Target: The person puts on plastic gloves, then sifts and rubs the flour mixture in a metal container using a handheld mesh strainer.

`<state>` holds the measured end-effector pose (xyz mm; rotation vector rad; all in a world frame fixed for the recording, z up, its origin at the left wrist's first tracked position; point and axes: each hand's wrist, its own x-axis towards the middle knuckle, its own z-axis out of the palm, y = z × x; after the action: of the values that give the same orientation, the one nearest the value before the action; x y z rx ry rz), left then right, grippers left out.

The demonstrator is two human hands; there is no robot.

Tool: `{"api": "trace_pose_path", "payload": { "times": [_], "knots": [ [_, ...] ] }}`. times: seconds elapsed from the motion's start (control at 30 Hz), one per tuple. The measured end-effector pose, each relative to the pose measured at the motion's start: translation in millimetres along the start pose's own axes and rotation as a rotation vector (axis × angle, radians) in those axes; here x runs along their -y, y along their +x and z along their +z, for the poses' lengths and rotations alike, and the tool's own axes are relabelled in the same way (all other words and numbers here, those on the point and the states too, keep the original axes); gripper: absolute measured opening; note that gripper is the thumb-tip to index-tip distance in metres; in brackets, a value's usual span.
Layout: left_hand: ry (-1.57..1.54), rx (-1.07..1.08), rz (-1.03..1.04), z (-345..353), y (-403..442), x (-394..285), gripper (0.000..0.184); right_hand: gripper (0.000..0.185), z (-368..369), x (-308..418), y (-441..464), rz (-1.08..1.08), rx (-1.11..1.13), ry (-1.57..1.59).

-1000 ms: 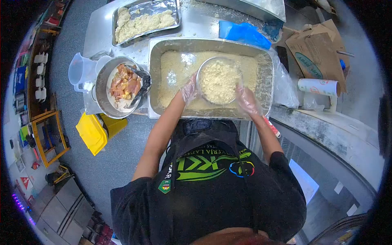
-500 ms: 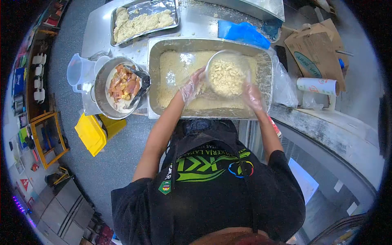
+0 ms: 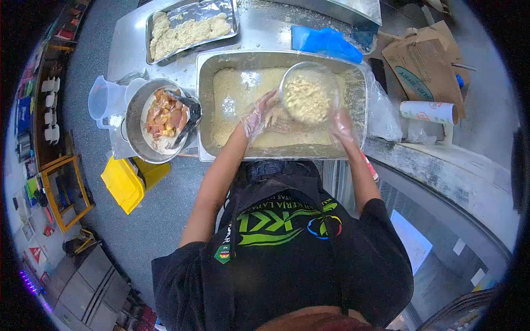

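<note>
A round sieve (image 3: 309, 92) filled with pale, floury pieces is held over a large metal tub (image 3: 200, 110) of breading. My right hand (image 3: 343, 127), in a clear plastic glove, grips the sieve's lower right rim. My left hand (image 3: 259, 116), also gloved, is to the left of the sieve with its fingers spread, palm toward it. Beside the tub on the left stands a metal pot (image 3: 132, 124) of raw meat pieces (image 3: 165, 113) in white powder, with black tongs (image 3: 191, 116) at its right side.
Behind the tub are a foil-lined tray (image 3: 234, 27) of coated pieces and a blue plastic bag (image 3: 326, 44). Clear jugs (image 3: 105, 99) stand at the left. Cardboard (image 3: 425, 71) and a paper roll (image 3: 428, 112) lie at the right. A yellow bin (image 3: 124, 182) is below the pot.
The sieve has moved to the right and slightly up over the tub. My left hand has come away from its rim, while my right hand has shifted right with it.
</note>
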<state>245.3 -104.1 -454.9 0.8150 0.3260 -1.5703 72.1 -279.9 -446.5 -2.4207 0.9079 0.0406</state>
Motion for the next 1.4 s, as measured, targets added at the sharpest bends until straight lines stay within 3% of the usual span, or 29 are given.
{"api": "trace_pose_path", "payload": {
  "times": [0.03, 0.07, 0.13, 0.17, 0.27, 0.37, 0.47, 0.57, 0.63, 0.67, 0.77, 0.83, 0.87, 0.93, 1.03, 1.07, 1.13, 1.17, 1.27, 1.33, 1.37, 1.4],
  "knots": [
    [-0.015, 0.077, -0.08, -1.9, -1.4, -1.1, 0.068, 0.038, 0.8, -1.4, 4.1, 0.071, 0.009, -0.04],
    [0.074, 0.007, 0.079, -11.8, 11.7, 3.8, 0.068, 0.037, 2.3, -2.3, 8.5, 0.14, 0.017, -0.078],
    [0.257, -0.141, 0.388, -29.3, 32.2, 15.2, 0.067, 0.035, 25.0, -19.6, -3.1, -0.032, 0.034, -0.041],
    [0.231, -0.123, 0.324, -31.3, 27.8, 16.1, 0.061, 0.034, 34.7, -30.9, -9.9, -0.112, 0.045, -0.023],
    [0.137, -0.086, 0.191, 7.3, -13.5, -0.7, 0.05, 0.047, 18.3, -29.3, 8.5, 0.006, -0.15, -0.06],
    [0.04, -0.082, 0.185, -6.4, 0.6, 4.2, 0.05, 0.043, 11.9, 2.5, -8.0, 0.078, 0.098, -0.117],
    [-0.036, 0.036, 0.176, -32.2, 27.9, 14.1, 0.05, 0.043, 31.6, -34.6, -5.8, -0.075, -0.068, 0.151],
    [-0.084, 0.057, 0.118, -31.2, 28.3, 11.8, 0.048, 0.039, 2.8, -7.3, -1.7, 0.005, 0.164, -0.075],
    [-0.029, -0.145, 0.142, -34.0, 34.9, 14.0, 0.046, 0.037, 33.1, -30.1, -9.5, -0.061, 0.09, -0.063],
    [-0.032, -0.049, 0.129, -47.0, 47.3, 16.3, 0.046, 0.037, 43.1, -39.0, -12.1, -0.093, 0.05, -0.059],
    [0.065, 0.129, 0.187, -71.7, 76.5, 24.8, 0.046, 0.034, 1.1, -12.7, 7.0, 0.204, 0.099, -0.027],
    [0.281, 0.074, 0.355, -52.2, 54.6, 17.1, 0.047, 0.036, 16.0, -25.4, -6.3, -0.136, -0.015, -0.009],
    [0.246, -0.008, 0.292, -33.4, 34.3, 12.5, 0.048, 0.037, 23.3, -30.2, -14.9, -0.298, -0.066, 0.003],
    [0.18, -0.163, 0.166, 6.8, 0.6, 1.3, 0.051, 0.037, 21.1, -29.3, -14.5, -0.189, -0.013, -0.043],
    [-0.04, 0.122, -0.019, -18.5, 14.8, 7.4, 0.053, 0.039, 9.0, -26.2, -6.3, -0.033, 0.066, -0.124],
    [0.027, 0.042, 0.031, -20.7, 22.4, 7.5, 0.054, 0.039, 7.4, -24.8, -2.1, 0.013, 0.09, -0.15],
    [0.16, -0.126, 0.123, -21.5, 31.2, 9.7, 0.055, 0.041, 24.6, -29.6, -15.2, -0.119, -0.02, -0.042],
    [0.111, -0.066, 0.108, -28.7, 34.2, 10.2, 0.053, 0.042, 32.5, -34.0, -21.0, -0.182, -0.075, 0.011],
    [0.088, 0.058, 0.151, -44.0, 45.7, 16.3, 0.048, 0.042, -3.7, -8.4, -3.0, 0.103, 0.168, -0.098],
    [0.249, 0.045, 0.305, -41.7, 45.9, 15.5, 0.046, 0.031, 39.0, -53.0, -6.3, -0.068, 0.097, -0.132],
    [0.082, 0.151, 0.247, -39.3, 38.8, 12.3, 0.043, 0.025, 56.4, -68.7, -12.1, -0.146, 0.069, -0.145],
    [0.098, 0.121, 0.224, -27.3, 24.0, 6.7, 0.043, 0.025, 42.5, -53.0, -11.6, -0.056, 0.131, -0.118]
  ]
}}
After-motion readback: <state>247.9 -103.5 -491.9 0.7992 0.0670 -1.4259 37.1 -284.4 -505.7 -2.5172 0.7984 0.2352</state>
